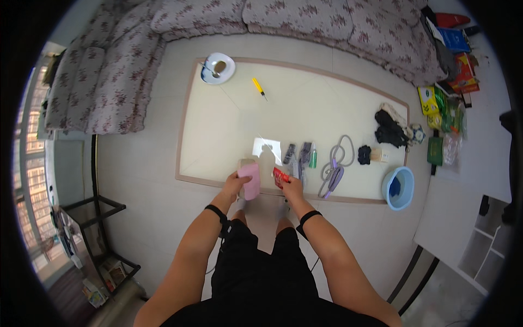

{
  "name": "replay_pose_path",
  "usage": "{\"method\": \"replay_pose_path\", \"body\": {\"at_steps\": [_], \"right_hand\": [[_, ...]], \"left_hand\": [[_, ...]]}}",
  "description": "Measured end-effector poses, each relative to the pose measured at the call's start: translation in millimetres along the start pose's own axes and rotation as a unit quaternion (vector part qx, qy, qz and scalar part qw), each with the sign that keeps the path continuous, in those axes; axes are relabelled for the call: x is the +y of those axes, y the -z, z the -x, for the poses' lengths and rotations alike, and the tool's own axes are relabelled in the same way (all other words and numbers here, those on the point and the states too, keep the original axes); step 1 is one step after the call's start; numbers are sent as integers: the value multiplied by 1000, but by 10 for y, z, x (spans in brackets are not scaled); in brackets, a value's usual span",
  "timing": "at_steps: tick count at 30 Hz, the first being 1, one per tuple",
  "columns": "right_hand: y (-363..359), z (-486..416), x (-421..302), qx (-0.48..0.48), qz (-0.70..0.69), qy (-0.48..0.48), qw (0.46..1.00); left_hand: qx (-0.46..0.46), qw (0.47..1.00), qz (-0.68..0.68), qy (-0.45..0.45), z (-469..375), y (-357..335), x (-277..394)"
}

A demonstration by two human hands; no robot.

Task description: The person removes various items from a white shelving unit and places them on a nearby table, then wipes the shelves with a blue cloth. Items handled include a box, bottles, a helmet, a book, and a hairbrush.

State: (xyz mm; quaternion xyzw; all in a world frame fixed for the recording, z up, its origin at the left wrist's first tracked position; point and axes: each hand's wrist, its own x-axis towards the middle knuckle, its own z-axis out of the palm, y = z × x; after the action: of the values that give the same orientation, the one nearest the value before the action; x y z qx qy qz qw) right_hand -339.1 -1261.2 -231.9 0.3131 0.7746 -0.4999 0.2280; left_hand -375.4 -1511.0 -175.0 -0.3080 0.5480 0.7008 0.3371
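Note:
My left hand (233,187) grips a flat pink case or pouch (252,184), thumb on top. A beige part (245,162) shows along its far and left edges; whether it belongs to the pink piece I cannot tell. Between the fingers of my right hand (294,189) is a small red packet (280,176) bearing writing. Both hands are over the near edge of a low cream table (220,135), a short gap between them. Just beyond the right hand lie dark items in clear wrapping (289,153) and a small green bottle (313,158).
Farther right are a grey cord with purple grips (336,178), a black scrunchie (364,155), a small box (383,155), black cloth (388,128) and a light-blue basin (410,188). A yellow screwdriver (257,85) and a white dish (229,67) with a spoon lie toward the floral sofa (294,16).

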Motion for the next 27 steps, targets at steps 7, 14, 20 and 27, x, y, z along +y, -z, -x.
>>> {"method": "replay_pose_path", "body": {"at_steps": [7,14,20,27], "right_hand": [[-492,-331,97,87,57,62,993],[-843,-504,32,136,-139,67,979],[-815,-351,31,128,-84,40,987],[-684,-211,136,63,46,-9,997]], "left_hand": [[-31,996,-62,48,-810,181,-9],[-40,995,-82,37,-1177,231,-39],[-34,996,-74,26,-1201,367,21],[4,992,-123,15,-1246,994,223]]}}
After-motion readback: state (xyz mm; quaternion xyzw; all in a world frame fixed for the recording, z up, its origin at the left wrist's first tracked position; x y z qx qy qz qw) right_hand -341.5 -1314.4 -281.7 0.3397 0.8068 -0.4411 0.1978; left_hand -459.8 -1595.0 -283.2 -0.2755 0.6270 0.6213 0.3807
